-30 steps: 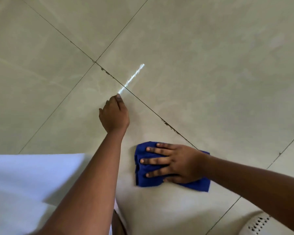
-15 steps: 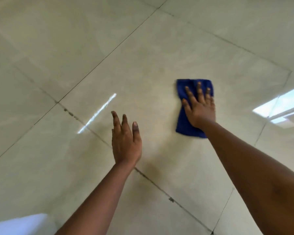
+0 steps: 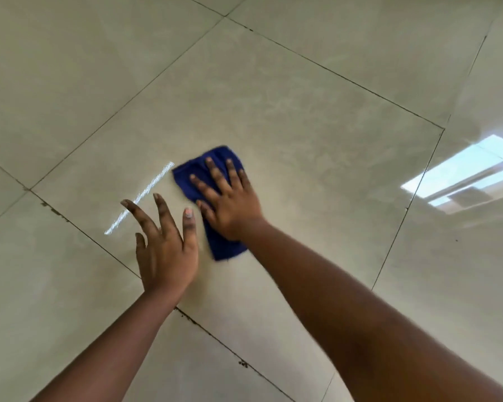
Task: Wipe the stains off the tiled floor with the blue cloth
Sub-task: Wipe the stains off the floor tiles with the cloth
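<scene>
Two bare arms reach out over the tiled floor (image 3: 317,117), and there is one blue cloth (image 3: 224,245) between them and the far tiles. The right hand (image 3: 230,201) lies flat on top of that cloth, palm down, its four fingers (image 3: 215,175) fanned wide over the fabric and its thumb lying along the cloth's left edge; it presses rather than grips, nothing curled around the cloth. The cloth is folded into one rumpled pad, sticking out past the fingertips at the far end and past the wrist at the near end, and it sits on the big central tile, clear of every grout line.

The left hand (image 3: 166,250) is just beside it, empty, fingers spread wide. Whether the palm touches the floor I cannot tell. It lies over one dark grout line (image 3: 224,348) that runs diagonally toward the lower right, with small dark specks along it.

I count two reflections on the glossy tiles: one thin bright streak (image 3: 154,184) just left of the cloth, running behind the left hand's fingertips, and one broad window-shaped patch of light (image 3: 462,172) well away on the right. One tiny dark speck (image 3: 456,240) sits on the tile to the right of the right forearm.
</scene>
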